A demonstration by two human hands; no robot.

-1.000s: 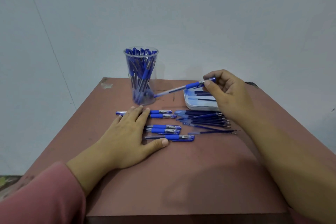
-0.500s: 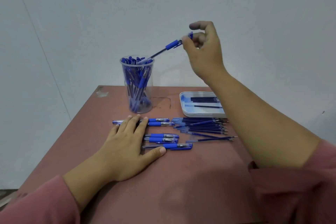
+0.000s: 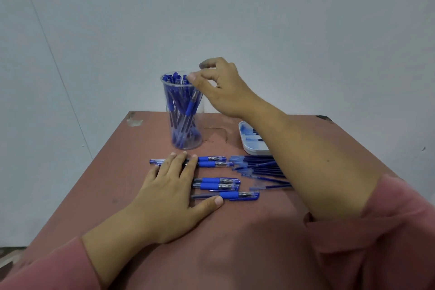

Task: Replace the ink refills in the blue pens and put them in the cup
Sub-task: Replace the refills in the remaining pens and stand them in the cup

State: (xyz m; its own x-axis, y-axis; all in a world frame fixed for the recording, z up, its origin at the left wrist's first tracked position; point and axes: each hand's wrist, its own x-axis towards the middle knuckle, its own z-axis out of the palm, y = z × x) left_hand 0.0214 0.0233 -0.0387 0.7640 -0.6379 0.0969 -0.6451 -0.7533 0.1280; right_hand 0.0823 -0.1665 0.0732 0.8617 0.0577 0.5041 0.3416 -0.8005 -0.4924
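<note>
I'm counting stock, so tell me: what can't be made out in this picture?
Head view:
tray: right part hidden behind the right forearm.
loose refills: right ends behind the same forearm.
two far pens: middles under the left hand.
pens in the cup: overlapping, uncountable.

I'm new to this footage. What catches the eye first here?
The clear cup crammed with pens stands far back on the table, the right hand hovering at its rim. Nearer, the left hand lies flat over a row of blue pens, loose refills to their right.

a plain indoor room (kind unclear): blank pale wall (image 3: 282, 19), worn reddish table (image 3: 211, 254).
</note>
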